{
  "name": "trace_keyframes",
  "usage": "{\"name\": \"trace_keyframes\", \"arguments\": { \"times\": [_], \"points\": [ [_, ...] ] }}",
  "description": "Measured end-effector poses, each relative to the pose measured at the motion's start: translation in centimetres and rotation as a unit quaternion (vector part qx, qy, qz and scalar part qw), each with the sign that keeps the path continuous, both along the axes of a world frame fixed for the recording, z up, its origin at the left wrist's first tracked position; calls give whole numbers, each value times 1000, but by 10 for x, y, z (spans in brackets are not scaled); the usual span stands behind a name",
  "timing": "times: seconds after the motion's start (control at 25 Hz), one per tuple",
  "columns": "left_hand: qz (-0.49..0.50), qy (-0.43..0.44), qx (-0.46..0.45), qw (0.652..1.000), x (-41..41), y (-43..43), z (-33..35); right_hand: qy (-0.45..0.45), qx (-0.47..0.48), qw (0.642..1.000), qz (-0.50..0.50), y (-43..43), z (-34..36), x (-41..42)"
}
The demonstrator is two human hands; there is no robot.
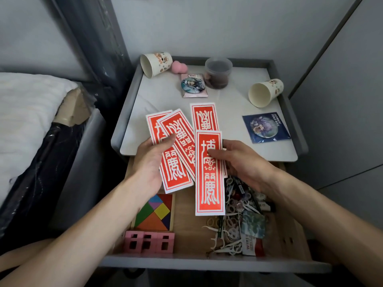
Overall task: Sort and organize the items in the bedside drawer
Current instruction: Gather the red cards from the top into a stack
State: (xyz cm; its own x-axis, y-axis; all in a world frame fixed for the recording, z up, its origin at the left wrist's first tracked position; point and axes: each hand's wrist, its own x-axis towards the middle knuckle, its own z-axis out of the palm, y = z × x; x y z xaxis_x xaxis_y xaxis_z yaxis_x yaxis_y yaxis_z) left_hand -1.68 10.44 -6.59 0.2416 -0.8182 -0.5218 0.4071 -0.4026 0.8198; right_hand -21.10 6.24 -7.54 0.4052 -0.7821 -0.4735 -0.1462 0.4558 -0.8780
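Red cards (209, 175), white script, held above the open drawer (190, 216) at the front edge of the tabletop (157, 100). The left hand (149, 162) has its fingers clamped on two fanned ones, thumb on top. The right hand (242, 164) pinches the nearest card in its fingers, another behind it. In the drawer: tangram (155, 214) and pink blocks (149, 242) at left, floss picks (228, 243) among clutter at right. Two cups (155, 63) lie tipped on the tabletop.
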Motion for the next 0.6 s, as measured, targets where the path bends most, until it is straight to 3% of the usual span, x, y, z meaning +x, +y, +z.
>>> {"name": "trace_keyframes", "arguments": {
  "times": [0.2,0.32,0.4,0.48,0.6],
  "points": [
    [56,3,-11,998,3,0,2,0,5,1000,-17,0,-5,-1],
    [53,-40,-2,998,9,-5,5,38,-66,996,-43,-11,7,-8],
    [56,-59,10,997,27,-14,12,100,-126,987,10,-23,21,-23],
    [-1,-73,22,997,46,-22,17,166,-181,961,129,-31,34,-36],
    [-192,0,62,980,52,-22,14,187,-190,936,230,-29,39,-40]
  ]
}}
